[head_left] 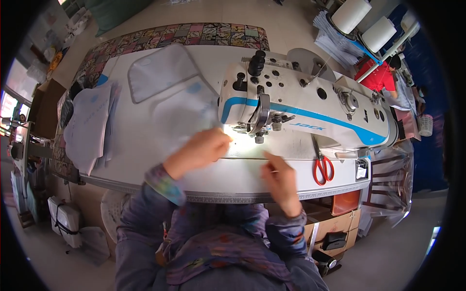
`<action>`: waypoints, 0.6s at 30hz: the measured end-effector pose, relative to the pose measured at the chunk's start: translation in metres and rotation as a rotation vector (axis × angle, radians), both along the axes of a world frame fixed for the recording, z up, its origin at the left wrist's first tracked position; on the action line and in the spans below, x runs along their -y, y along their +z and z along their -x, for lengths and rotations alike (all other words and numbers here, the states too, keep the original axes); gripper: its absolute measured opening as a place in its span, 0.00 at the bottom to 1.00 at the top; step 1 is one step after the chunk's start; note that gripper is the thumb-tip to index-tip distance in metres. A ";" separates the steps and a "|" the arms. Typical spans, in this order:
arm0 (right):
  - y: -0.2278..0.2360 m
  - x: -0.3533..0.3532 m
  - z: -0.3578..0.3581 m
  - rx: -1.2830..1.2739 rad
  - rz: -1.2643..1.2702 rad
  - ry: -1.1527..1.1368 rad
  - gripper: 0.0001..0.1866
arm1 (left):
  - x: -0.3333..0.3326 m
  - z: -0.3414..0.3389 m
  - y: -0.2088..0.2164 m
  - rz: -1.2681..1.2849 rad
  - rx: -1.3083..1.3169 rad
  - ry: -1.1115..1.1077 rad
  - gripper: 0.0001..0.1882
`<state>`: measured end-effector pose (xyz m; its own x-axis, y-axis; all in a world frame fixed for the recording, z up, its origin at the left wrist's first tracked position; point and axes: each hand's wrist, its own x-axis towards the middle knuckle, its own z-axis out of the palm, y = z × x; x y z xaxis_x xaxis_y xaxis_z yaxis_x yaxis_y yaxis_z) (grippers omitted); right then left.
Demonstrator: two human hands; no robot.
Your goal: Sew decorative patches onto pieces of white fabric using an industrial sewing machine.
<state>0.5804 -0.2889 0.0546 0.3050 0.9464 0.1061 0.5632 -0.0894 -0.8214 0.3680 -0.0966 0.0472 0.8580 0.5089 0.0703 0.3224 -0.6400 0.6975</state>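
Note:
A white sewing machine (pixel 306 114) with a blue stripe stands on the white table, its lamp lighting the needle area. Just left of that bright spot is my left hand (pixel 204 149), its fingers curled together; whatever they pinch, if anything, is hidden. My right hand (pixel 282 183) hovers over the table's front part, right of the needle area. Its index finger and thumb are apart, the other fingers bent, and nothing shows between them. Red-handled scissors (pixel 324 169) lie to the right of it. Behind my left hand, a pale sheer panel with grey edging (pixel 162 72) rests on the table.
A stack of white cut pieces (pixel 90 126) overhangs the table's left side. Patterned cloth (pixel 194 33) runs along the far edge. White thread cones (pixel 352 15) stand at the upper right, near a person in red (pixel 376 77). A cardboard box (pixel 344 223) sits below right.

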 end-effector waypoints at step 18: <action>0.034 0.053 -0.060 0.039 0.302 -0.043 0.32 | -0.119 0.141 0.049 -0.400 -0.319 0.276 0.07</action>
<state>0.6404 -0.3419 0.0887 0.3471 0.9230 -0.1660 0.5840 -0.3512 -0.7318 0.2275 0.0220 0.0958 0.7079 0.7035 0.0627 0.6691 -0.6964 0.2595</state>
